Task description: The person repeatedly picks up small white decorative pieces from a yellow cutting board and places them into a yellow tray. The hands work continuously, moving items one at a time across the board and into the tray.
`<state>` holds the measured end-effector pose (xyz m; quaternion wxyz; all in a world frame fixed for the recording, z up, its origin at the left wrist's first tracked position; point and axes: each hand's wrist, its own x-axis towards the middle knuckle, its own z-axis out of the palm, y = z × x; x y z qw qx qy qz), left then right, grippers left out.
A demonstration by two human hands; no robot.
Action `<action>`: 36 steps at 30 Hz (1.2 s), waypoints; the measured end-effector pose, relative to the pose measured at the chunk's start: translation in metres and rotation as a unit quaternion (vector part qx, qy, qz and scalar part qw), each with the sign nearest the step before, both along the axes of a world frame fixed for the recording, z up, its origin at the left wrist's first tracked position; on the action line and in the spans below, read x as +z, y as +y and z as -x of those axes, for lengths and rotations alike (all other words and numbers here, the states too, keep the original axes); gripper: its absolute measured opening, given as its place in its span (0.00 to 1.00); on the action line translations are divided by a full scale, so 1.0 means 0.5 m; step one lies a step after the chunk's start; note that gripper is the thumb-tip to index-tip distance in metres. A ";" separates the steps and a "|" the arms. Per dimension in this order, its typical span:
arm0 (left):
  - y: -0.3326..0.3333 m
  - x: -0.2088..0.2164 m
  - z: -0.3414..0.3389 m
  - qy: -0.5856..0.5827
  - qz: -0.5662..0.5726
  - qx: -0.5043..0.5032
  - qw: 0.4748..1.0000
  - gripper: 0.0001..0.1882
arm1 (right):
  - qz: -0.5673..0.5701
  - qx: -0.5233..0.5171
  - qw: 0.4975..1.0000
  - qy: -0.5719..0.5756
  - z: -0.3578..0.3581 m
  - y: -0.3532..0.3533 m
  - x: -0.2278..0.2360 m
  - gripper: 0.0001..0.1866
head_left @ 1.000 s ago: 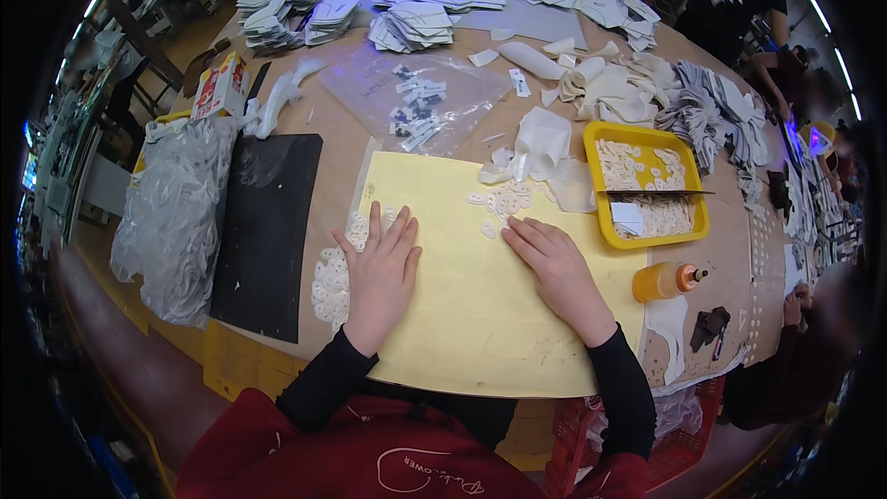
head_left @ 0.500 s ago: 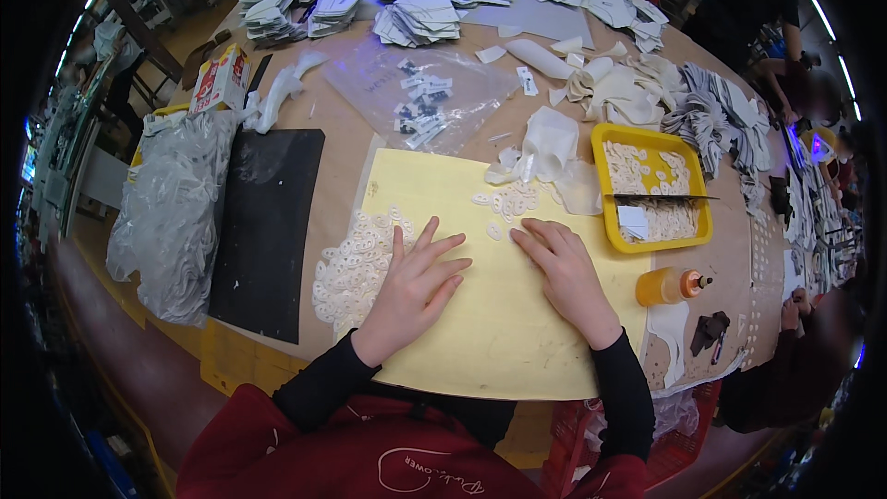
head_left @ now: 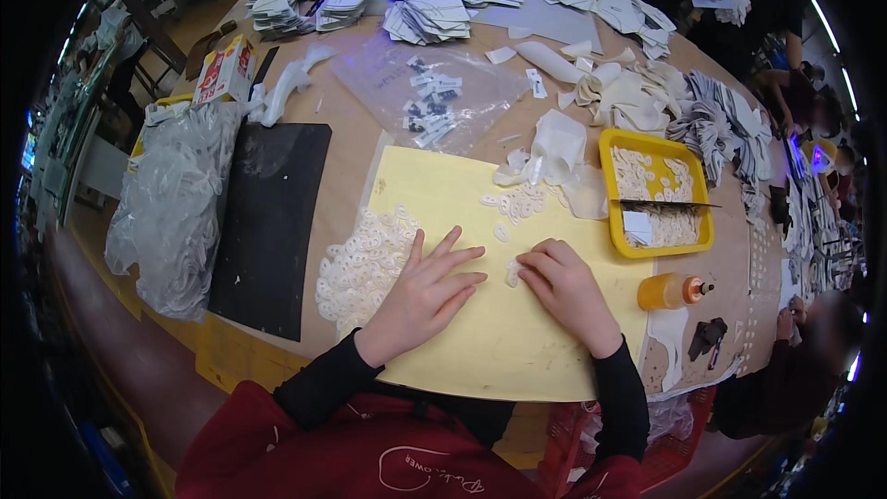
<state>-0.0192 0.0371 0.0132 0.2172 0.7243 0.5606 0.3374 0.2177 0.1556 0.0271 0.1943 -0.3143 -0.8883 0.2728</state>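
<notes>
Your wide-spread left hand (head_left: 416,294) could brush the pale pile (head_left: 358,266) apart; loosening your right hand (head_left: 565,288) could drop the small piece (head_left: 513,273) it pinches.

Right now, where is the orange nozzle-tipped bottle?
In the head view, the bottle is on the right, at the right edge of the yellow sheet, below the yellow tray and right of the right hand.

Sheet (head_left: 480,342) pale yel; oval pcs (head_left: 365,263) off-wht; tray (head_left: 663,250) brt yel; bottle (head_left: 662,292) orng; mat (head_left: 268,240) blk.
</notes>
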 end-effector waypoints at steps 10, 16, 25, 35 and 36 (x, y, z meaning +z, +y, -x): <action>-0.011 -0.030 -0.023 0.137 0.035 -0.088 0.986 0.25 | -0.059 0.009 0.998 0.006 0.004 -0.004 -0.005 0.10; -0.008 -0.015 -0.020 0.171 -0.008 -0.071 0.983 0.23 | -0.152 -0.007 0.988 0.016 0.035 -0.006 0.003 0.14; -0.008 -0.025 -0.011 0.142 -0.014 -0.098 0.985 0.14 | -0.046 0.034 0.998 -0.001 0.004 -0.006 -0.009 0.14; -0.001 -0.008 0.003 0.054 -0.028 -0.016 0.998 0.09 | 0.021 -0.029 0.999 0.037 0.004 -0.011 -0.012 0.11; 0.000 -0.008 0.004 0.058 -0.036 -0.019 0.997 0.09 | 0.034 -0.035 0.998 0.039 0.006 -0.013 -0.011 0.11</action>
